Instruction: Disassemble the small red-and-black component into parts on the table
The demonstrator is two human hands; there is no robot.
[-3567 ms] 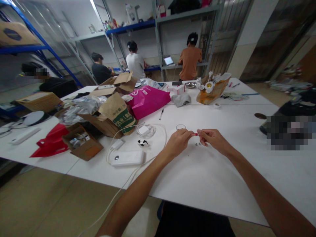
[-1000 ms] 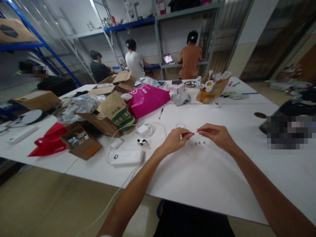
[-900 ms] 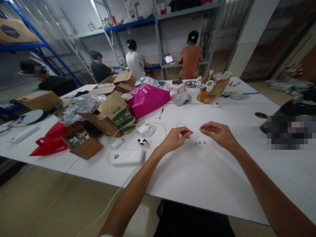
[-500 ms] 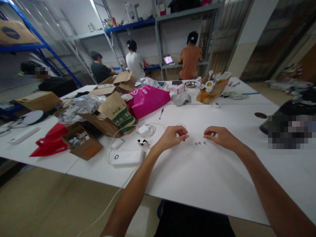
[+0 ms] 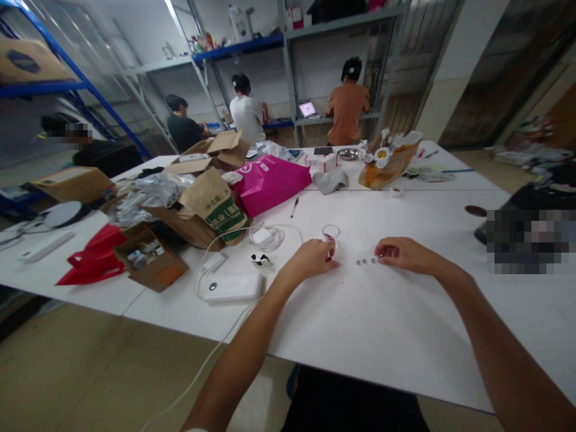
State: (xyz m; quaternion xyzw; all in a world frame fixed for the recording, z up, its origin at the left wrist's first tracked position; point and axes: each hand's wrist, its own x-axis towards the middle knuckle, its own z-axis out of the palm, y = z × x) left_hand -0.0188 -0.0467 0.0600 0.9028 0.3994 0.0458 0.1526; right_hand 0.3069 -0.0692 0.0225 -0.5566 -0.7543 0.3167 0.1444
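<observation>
My left hand is low over the white table, its fingers curled and their tips near the surface. Beside those fingers lies a thin wire-like loop, and a small bit of red shows at them; what they hold, if anything, I cannot make out. My right hand is closed in a pinch at the table. A small silvery piece shows at its fingertips. Just left of it, several similar small silvery pieces sit in a short row, between my two hands.
Left of my left arm are a white power bank, a coiled white cable and a black-and-white item. Further back are a pen, a magenta bag, a brown paper bag and an open carton. Several people sit beyond.
My left hand has come down and slightly left, uncovering more of the loop. My right hand has lowered to the table at the right end of the row of silvery pieces.
</observation>
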